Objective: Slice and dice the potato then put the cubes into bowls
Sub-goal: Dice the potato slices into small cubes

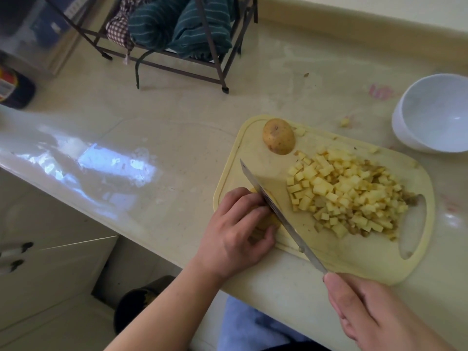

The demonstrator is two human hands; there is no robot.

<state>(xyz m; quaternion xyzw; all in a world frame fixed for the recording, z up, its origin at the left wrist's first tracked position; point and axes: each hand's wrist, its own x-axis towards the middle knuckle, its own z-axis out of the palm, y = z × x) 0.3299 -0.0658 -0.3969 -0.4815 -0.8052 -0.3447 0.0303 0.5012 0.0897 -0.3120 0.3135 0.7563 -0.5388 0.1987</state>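
Here the potato piece [268, 220] is pinned under the curled left hand [235, 231] at the cutting board's [367, 259] near-left edge; the knife [276, 211], gripped by the right hand [374, 310], lies diagonally just right of those fingers.

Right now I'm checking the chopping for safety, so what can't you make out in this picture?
All in the head view:
- Potato piece being cut: mostly hidden under the left hand and the knife.
- Knife handle: hidden inside the right hand, whose grip runs past the bottom edge.
- Left fingertips: curled out of sight, so their gap from the blade is unclear.
- Bowl: cut off by the right edge.
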